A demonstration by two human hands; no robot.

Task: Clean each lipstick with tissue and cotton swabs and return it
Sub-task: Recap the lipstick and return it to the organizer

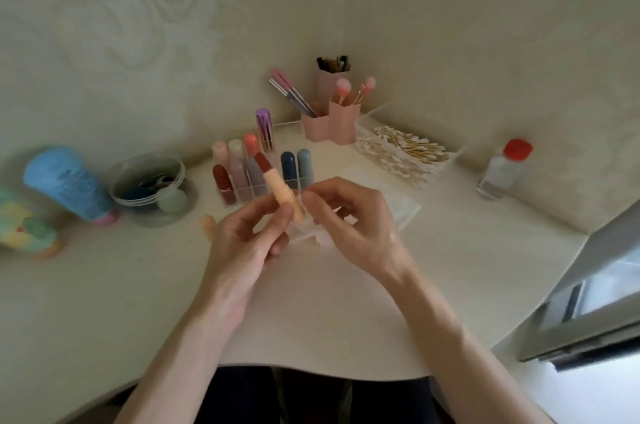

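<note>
Holding the lipstick above the table, the person is in the cleaning step for this one piece. The tube is peach coloured and its dark red stick is turned out and points up and away, toward the clear organizer where the other lipsticks stand in their compartments. The left hand grips the tube at the middle, with thumb and fingers curled round it. The right hand is at the lower end of the tube with its fingers curled and the thumb and forefinger close together. Whether they pinch the base, a bit of tissue, or nothing cannot be told, because the picture is blurred there.

A crumpled tissue lies on the table just under both hands, and it seems not to touch the red stick at this moment. A small peach cap, probably of this lipstick, lies on the table just beside the left hand. The box of cotton swabs is well apart, behind the right hand.

Judging from this, the wiping is not finished. The next move probably calls for the right hand to bring tissue or a swab to the stick, with light pressure so the soft colour does not break, while the left hand keeps the tube steady. Afterwards come the turning down, the cap, and the free compartment.
</note>
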